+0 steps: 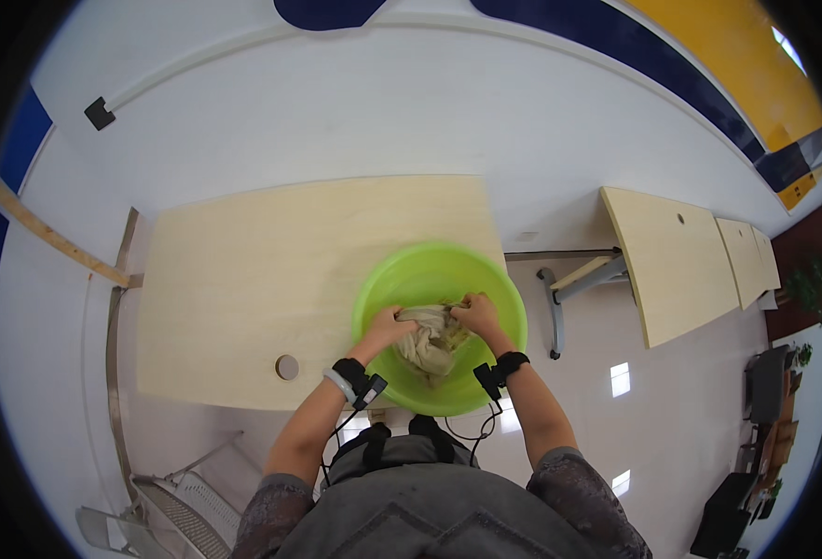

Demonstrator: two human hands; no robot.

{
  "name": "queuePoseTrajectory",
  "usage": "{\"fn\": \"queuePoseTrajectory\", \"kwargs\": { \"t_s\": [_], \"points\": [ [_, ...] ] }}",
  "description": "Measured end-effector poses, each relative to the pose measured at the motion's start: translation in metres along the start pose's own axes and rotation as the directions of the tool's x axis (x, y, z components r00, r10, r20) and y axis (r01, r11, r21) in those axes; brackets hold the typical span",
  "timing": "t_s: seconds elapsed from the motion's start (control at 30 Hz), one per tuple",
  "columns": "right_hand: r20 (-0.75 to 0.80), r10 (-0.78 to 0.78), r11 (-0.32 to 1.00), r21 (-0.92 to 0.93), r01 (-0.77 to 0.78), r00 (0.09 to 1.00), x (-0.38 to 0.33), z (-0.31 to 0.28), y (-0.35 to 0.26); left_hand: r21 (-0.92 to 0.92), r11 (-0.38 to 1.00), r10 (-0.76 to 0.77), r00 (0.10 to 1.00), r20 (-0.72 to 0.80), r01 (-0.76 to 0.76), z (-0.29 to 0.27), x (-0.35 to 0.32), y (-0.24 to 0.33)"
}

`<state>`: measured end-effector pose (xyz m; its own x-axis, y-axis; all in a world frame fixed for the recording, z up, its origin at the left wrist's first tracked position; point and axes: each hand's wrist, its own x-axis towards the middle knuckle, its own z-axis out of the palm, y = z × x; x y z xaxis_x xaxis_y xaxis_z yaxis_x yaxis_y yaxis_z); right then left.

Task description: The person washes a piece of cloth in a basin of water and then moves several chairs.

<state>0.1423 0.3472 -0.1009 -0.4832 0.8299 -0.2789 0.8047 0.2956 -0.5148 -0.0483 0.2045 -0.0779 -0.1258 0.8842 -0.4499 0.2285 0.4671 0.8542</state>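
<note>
A crumpled beige cloth [427, 345] is inside the green basin [430, 268]. The left hand [388, 330] has its fingers closed on the cloth's left edge; the right hand [477, 316] has its fingers pinched on the far right edge. The basin wall surrounds both hands. The basin is at the right end of the bench [262, 261], right of a round insert [287, 367]. A chair [183, 512] stands near left. The cloth sags between the fingers, toward the near side.
</note>
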Motion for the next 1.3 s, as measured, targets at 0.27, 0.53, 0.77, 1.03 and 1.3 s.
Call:
{"fn": "queuePoseTrajectory", "kwargs": {
  "t_s": [0.27,0.53,0.77,1.03,1.3],
  "points": [
    [0.087,-0.239,0.9,-0.354,0.254,0.967,-0.002,0.017,-0.003,0.06,0.998,-0.01,0.989,-0.148,0.019,0.028,0.018,-0.019],
    [0.17,-0.141,0.979,0.171,0.112,0.975,0.019,0.014,0.012,-0.507,0.862,-0.135,0.958,-0.254,-0.014,0.06,0.022,-0.01],
    [-0.143,-0.189,0.873,0.428,0.233,0.972,-0.053,-0.001,-0.089,-0.952,0.293,-0.087,0.989,-0.12,-0.09,0.075,0.048,-0.044],
    [-0.28,-0.182,0.89,0.36,0.279,0.943,-0.026,0.013,-0.068,-0.883,0.458,-0.357,0.887,-0.293,-0.108,0.095,0.03,0.011],
    [-0.05,-0.114,0.888,0.442,0.124,0.992,0.011,0.007,-0.038,-0.629,0.766,-0.132,0.924,-0.358,-0.134,0.088,0.014,0.011]
  ]
}}
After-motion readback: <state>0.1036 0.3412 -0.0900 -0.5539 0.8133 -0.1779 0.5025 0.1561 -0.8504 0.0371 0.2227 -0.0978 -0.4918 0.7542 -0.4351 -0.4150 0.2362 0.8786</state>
